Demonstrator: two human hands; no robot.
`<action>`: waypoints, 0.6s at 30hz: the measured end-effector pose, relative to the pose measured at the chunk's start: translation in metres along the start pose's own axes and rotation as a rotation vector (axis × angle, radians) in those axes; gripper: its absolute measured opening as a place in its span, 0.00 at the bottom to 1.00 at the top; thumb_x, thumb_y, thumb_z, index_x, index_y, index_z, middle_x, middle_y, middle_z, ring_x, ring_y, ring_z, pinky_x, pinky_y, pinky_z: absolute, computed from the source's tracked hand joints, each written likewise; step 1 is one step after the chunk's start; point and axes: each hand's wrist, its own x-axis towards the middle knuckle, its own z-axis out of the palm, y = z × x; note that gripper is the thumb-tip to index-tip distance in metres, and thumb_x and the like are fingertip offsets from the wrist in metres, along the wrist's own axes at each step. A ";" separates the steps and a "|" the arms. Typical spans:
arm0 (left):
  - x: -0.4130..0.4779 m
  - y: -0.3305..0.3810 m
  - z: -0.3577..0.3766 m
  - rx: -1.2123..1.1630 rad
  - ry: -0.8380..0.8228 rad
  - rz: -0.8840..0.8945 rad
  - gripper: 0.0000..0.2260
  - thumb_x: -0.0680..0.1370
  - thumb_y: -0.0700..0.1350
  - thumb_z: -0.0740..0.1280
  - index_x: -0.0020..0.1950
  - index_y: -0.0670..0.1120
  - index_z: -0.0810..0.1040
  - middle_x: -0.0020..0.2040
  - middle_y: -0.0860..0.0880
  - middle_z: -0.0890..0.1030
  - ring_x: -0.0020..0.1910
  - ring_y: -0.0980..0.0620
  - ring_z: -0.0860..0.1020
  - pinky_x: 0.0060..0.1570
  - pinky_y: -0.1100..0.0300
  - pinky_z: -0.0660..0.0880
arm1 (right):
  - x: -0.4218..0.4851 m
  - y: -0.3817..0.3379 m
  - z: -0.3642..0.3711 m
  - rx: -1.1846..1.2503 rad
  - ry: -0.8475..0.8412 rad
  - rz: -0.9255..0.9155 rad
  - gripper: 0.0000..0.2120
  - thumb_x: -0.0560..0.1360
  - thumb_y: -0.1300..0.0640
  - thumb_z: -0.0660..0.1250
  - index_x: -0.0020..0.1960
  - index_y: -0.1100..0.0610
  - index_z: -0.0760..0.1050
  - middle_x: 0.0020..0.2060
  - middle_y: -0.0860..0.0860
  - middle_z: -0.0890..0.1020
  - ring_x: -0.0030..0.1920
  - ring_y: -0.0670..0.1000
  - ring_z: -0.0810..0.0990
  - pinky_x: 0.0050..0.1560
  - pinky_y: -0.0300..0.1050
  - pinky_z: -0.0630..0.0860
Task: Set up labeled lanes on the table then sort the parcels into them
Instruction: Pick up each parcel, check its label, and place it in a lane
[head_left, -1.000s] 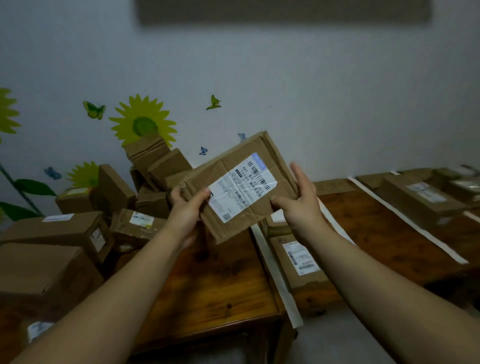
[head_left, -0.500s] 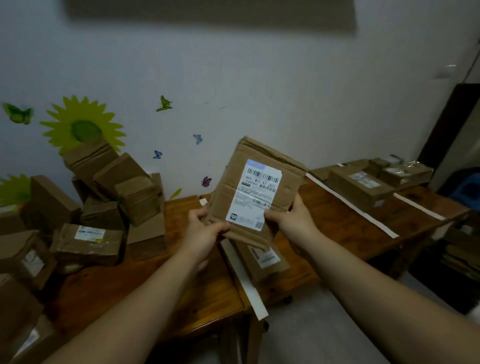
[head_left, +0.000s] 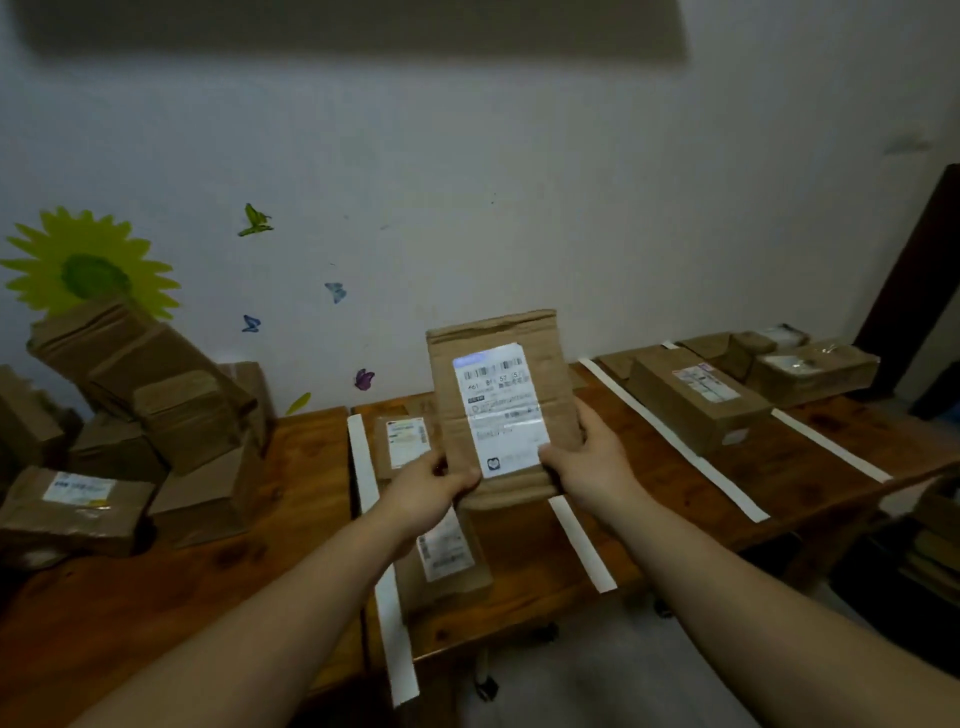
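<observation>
A white wall with a sunflower decal (head_left: 88, 270) and small butterfly stickers (head_left: 254, 221) backs a wooden table (head_left: 249, 519) that is divided by white tape strips (head_left: 670, 436) running from the wall toward the near edge. A flat cardboard parcel (head_left: 550, 395) is held up in the air over the middle of the table, above the lane between the two nearest strips. The left hand (head_left: 426, 491) grips its lower left corner, thumb on the front face and fingers curled behind. The right hand (head_left: 592, 462) grips the lower right edge in the same way, its thumb lying at the edge of the white shipping label (head_left: 501, 410). The parcel rises above both hands, standing upright with its long axis vertical. Its labelled face is turned toward the camera and the barcode end is uppermost; the print is too blurred to read. Below the left hand, two labelled parcels (head_left: 447, 551) lie flat in that lane, one nearer the wall and one nearer the table edge. A heap of unsorted boxes (head_left: 150, 395) is piled against the wall at the left end of the table. A long box (head_left: 696, 397) lies in a lane further right, and more boxes (head_left: 815, 364) sit at the far right end.
</observation>
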 end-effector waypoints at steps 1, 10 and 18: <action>0.002 0.000 0.009 -0.038 -0.009 -0.017 0.17 0.77 0.46 0.67 0.66 0.47 0.73 0.62 0.48 0.78 0.55 0.51 0.78 0.58 0.54 0.75 | 0.005 0.004 -0.006 -0.008 -0.018 -0.010 0.22 0.75 0.62 0.69 0.57 0.36 0.69 0.51 0.39 0.77 0.57 0.47 0.77 0.56 0.49 0.78; 0.055 -0.013 0.016 -0.114 0.033 -0.047 0.23 0.78 0.40 0.65 0.71 0.52 0.66 0.62 0.48 0.77 0.60 0.48 0.76 0.61 0.49 0.75 | 0.064 0.046 -0.004 -0.056 -0.110 0.113 0.31 0.76 0.60 0.68 0.74 0.42 0.60 0.63 0.45 0.75 0.64 0.50 0.73 0.61 0.58 0.75; 0.136 -0.045 0.000 -0.044 -0.029 -0.131 0.22 0.75 0.37 0.69 0.66 0.50 0.70 0.61 0.48 0.77 0.59 0.48 0.76 0.57 0.51 0.77 | 0.134 0.076 0.030 -0.182 -0.175 0.188 0.30 0.76 0.61 0.67 0.72 0.44 0.60 0.61 0.45 0.76 0.57 0.45 0.76 0.45 0.36 0.74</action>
